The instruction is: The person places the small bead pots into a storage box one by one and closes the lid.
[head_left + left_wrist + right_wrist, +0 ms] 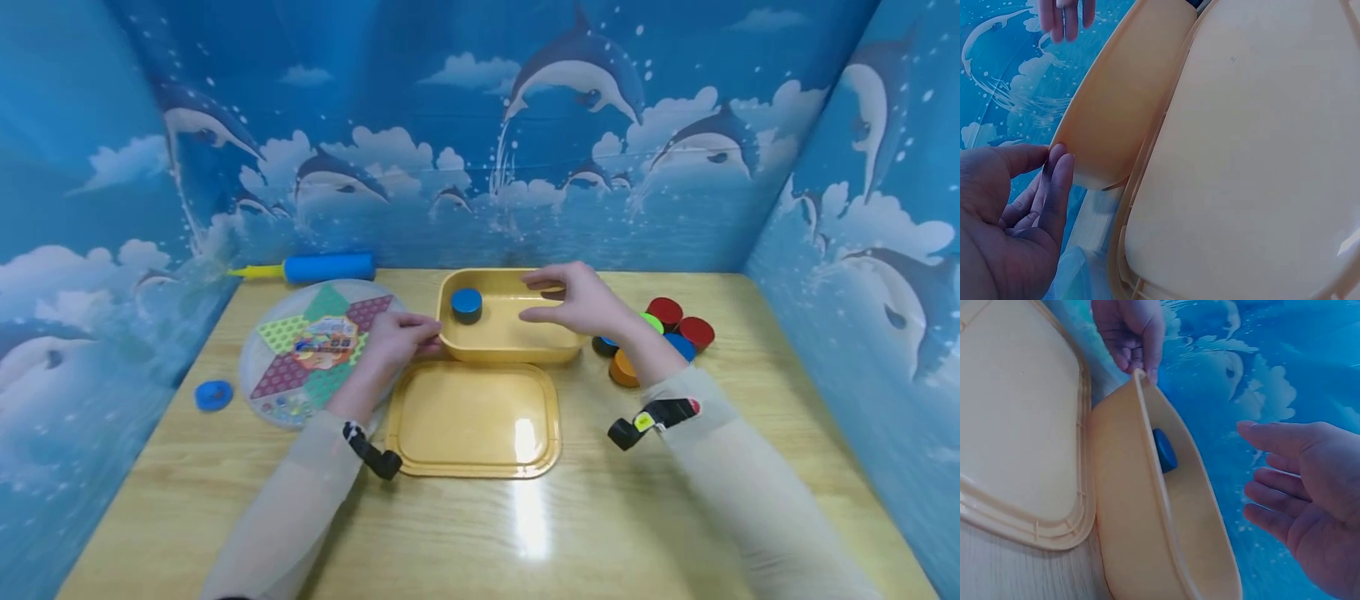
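At the frame's centre, the box (504, 328) lies long axis left to right, its left end pinched by the nearer left hand (392, 339), while the right hand (582, 303), empty, fingers parted, hovers over the right half.

The head view is looking bright, and light is apparently coming from above: it is leaving white glare on the lid (457, 421) and the worktop (600, 525). Beside the left sleeve (292, 496) a soft shadow is lying. The wide lens is stretching the edges. Both wrist views are appearing dimmer and bluish; there the left hand (1022, 219) is looking dusky, and the backdrop (1010, 78) is showing rather soft.
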Demonstrator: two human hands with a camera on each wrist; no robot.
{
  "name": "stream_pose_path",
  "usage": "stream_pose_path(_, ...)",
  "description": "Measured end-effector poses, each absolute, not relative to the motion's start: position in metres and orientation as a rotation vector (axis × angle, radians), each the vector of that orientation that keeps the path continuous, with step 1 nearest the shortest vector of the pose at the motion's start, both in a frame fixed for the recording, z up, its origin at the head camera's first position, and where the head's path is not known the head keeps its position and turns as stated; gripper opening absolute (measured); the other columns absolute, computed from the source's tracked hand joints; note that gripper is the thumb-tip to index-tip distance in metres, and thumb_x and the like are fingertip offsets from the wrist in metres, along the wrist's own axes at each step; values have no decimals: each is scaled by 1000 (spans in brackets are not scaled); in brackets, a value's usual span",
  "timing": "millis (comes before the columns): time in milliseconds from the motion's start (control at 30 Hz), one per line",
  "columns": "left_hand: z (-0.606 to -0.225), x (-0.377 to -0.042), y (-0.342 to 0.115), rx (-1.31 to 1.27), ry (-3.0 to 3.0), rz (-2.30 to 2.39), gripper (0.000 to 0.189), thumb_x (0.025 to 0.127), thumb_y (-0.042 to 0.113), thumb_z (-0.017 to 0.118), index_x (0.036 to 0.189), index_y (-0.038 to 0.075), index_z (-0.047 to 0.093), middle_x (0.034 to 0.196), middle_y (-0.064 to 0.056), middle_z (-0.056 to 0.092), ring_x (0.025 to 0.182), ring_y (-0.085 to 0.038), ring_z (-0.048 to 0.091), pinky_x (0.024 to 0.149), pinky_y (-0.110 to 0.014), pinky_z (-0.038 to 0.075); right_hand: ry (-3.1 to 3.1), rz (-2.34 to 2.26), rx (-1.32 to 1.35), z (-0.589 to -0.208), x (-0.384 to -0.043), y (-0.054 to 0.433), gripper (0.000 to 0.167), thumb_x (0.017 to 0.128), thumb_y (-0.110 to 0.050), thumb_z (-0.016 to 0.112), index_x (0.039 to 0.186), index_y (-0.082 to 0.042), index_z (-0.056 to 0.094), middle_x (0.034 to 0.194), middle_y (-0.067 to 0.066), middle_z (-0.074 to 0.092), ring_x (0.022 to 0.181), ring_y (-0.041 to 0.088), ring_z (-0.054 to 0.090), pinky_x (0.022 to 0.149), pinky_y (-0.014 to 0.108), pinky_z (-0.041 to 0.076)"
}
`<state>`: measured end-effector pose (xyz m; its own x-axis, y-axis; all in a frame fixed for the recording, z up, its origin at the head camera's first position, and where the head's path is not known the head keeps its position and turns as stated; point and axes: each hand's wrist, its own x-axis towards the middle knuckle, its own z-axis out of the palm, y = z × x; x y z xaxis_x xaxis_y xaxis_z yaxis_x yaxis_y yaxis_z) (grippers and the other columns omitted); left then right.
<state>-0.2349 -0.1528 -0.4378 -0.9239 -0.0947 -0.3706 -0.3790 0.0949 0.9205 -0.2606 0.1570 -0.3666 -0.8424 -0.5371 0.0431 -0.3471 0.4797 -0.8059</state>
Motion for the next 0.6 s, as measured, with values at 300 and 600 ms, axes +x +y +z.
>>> stream_pose_path(300, -436, -236, -152, -493, 2168, 1905, 26, 100, 7, 75, 123, -5, 72, 106, -19, 72, 81, -19, 76, 81, -31, 66, 2547, -1356, -709, -351, -232, 192, 56, 96, -21, 83, 145, -5, 63, 146, 13, 62, 135, 33, 57, 115, 52, 49)
stream_pose_path(600, -437, -236, -152, -481, 2187, 1889, 28, 100, 7, 75, 124, -7, 71, 103, -20, 73, 81, -20, 77, 82, -34, 66, 2677, -1315, -575, -355, -206, 230, 57, 96, -22, 83, 144, -1, 61, 146, 16, 60, 137, 34, 56, 114, 51, 49)
